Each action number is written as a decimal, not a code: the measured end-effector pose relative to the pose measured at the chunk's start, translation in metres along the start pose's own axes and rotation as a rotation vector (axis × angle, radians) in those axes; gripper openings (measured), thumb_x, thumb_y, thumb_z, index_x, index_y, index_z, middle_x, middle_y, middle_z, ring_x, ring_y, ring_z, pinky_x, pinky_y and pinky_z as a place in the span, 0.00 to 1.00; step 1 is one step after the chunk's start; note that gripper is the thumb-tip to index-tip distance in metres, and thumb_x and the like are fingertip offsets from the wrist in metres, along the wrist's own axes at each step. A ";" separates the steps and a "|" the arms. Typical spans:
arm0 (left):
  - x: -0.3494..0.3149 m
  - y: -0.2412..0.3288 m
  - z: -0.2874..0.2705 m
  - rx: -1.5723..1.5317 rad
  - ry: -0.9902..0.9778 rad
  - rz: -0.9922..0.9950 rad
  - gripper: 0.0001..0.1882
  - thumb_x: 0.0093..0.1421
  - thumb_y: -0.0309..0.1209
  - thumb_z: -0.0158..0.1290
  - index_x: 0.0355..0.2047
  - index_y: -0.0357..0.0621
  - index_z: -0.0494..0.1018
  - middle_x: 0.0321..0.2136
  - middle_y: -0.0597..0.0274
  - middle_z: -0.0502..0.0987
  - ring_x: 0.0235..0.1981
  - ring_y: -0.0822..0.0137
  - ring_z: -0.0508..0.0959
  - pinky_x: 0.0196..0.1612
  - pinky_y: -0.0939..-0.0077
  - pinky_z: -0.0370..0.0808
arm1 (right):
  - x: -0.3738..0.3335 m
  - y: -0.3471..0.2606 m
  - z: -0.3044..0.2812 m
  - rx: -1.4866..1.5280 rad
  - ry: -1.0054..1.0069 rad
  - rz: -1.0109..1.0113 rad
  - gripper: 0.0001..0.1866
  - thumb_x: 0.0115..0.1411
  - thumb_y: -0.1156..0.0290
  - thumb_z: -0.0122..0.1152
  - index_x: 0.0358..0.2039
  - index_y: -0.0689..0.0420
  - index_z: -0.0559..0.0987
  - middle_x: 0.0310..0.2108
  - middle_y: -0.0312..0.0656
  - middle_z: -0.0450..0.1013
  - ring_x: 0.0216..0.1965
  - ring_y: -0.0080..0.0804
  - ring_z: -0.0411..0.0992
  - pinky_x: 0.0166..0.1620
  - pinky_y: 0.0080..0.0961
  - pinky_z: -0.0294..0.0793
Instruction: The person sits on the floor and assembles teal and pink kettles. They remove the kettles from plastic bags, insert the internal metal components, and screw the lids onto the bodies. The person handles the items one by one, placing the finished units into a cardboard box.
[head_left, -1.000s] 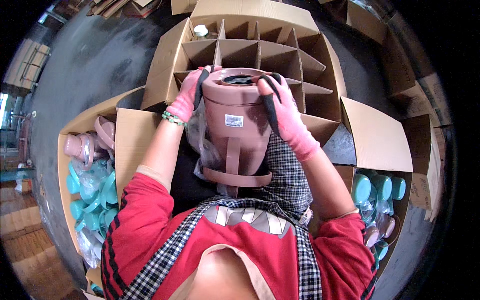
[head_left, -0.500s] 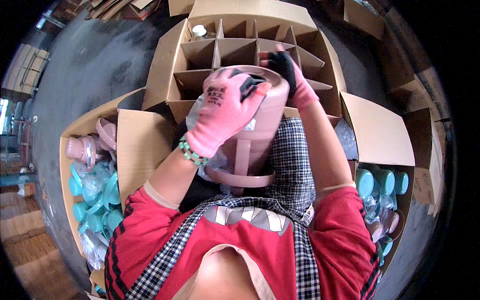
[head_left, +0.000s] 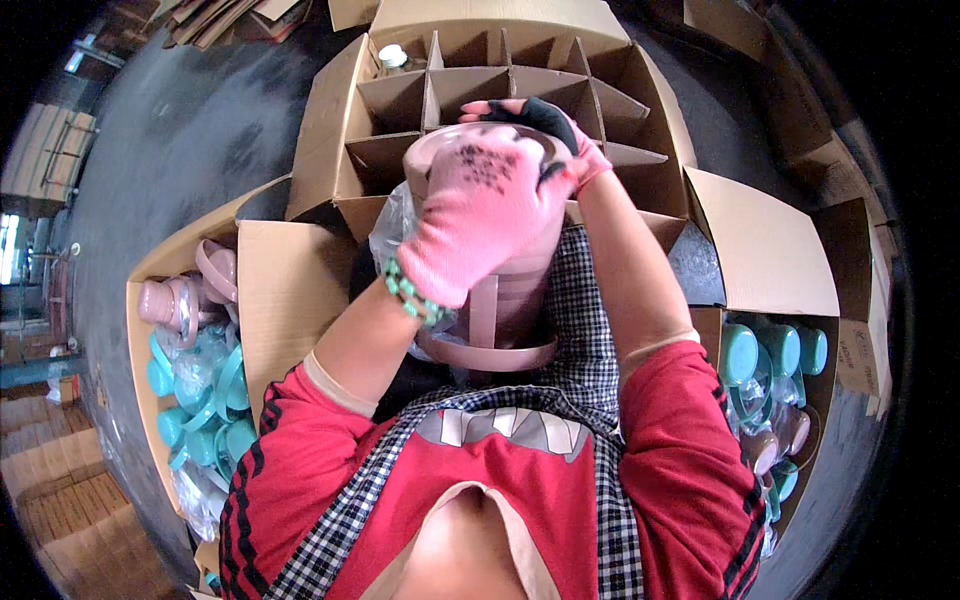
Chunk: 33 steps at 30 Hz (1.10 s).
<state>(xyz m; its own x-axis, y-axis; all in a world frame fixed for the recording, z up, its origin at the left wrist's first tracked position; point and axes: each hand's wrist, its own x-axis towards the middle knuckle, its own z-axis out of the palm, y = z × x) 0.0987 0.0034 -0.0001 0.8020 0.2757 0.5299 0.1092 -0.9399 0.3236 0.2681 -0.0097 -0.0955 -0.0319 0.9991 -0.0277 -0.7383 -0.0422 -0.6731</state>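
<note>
A large pink cylindrical jug (head_left: 515, 300) stands tilted in front of my lap, with a carrying loop (head_left: 490, 357) at its near, lower end. My left hand (head_left: 490, 205), in a pink glove and with a green bead bracelet at the wrist, lies over the jug's top, fingers curled at its rim. From the far right side my right hand (head_left: 545, 125), in a pink and black glove, bends round the same rim. The two hands touch near the thumbs. My left hand covers most of the jug's top. Clear plastic film (head_left: 395, 228) hangs at the jug's left side.
Beyond the jug stands an open carton with cardboard dividers (head_left: 470, 95); a white-capped clear bottle (head_left: 393, 58) sits in its far left cell. Open cartons at left (head_left: 290, 290) and right (head_left: 765, 245) hold teal and pink plastic pieces. Flattened cardboard (head_left: 215, 20) lies far left.
My right hand has come in from the right and now wraps over the jug's far rim. My left hand has shifted right and turned across the top.
</note>
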 end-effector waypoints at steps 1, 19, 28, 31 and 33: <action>0.002 -0.005 0.004 -0.050 0.031 -0.029 0.16 0.50 0.42 0.49 0.22 0.40 0.72 0.22 0.54 0.74 0.28 0.56 0.74 0.35 0.67 0.70 | 0.000 -0.002 0.008 0.016 -0.050 0.036 0.19 0.55 0.66 0.45 0.43 0.65 0.67 0.40 0.46 0.68 0.40 0.32 0.68 0.46 0.26 0.66; -0.004 -0.018 0.004 -0.073 0.053 -0.140 0.16 0.46 0.43 0.52 0.19 0.41 0.74 0.20 0.49 0.71 0.24 0.54 0.73 0.27 0.67 0.68 | -0.022 -0.001 0.014 -0.101 0.072 0.017 0.22 0.53 0.60 0.47 0.42 0.66 0.67 0.40 0.45 0.68 0.40 0.32 0.68 0.47 0.24 0.65; -0.025 -0.129 -0.005 -0.564 -0.036 -0.212 0.13 0.47 0.36 0.54 0.23 0.36 0.74 0.22 0.55 0.74 0.27 0.63 0.74 0.31 0.76 0.69 | -0.059 0.034 0.068 -1.362 0.769 -0.344 0.28 0.54 0.46 0.41 0.39 0.60 0.71 0.32 0.49 0.67 0.38 0.41 0.68 0.41 0.30 0.66; -0.019 -0.102 0.000 -0.261 0.144 0.009 0.17 0.48 0.41 0.53 0.20 0.36 0.72 0.25 0.50 0.73 0.31 0.58 0.73 0.34 0.70 0.69 | -0.057 -0.001 0.040 -0.664 0.683 -0.285 0.33 0.52 0.40 0.40 0.37 0.61 0.72 0.22 0.36 0.66 0.26 0.28 0.67 0.33 0.21 0.67; -0.015 -0.041 -0.003 -0.303 0.078 0.005 0.19 0.48 0.43 0.53 0.19 0.36 0.72 0.23 0.50 0.72 0.29 0.54 0.73 0.34 0.66 0.68 | -0.043 -0.012 -0.003 -0.103 0.422 -0.095 0.31 0.52 0.41 0.42 0.37 0.59 0.72 0.22 0.35 0.67 0.27 0.24 0.66 0.32 0.18 0.66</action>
<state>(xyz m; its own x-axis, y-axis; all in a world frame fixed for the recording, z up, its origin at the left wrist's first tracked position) 0.0800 0.0386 -0.0191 0.7535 0.2968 0.5867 -0.0837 -0.8417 0.5334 0.2809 -0.0525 -0.0884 0.3261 0.9124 -0.2474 -0.6533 0.0284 -0.7565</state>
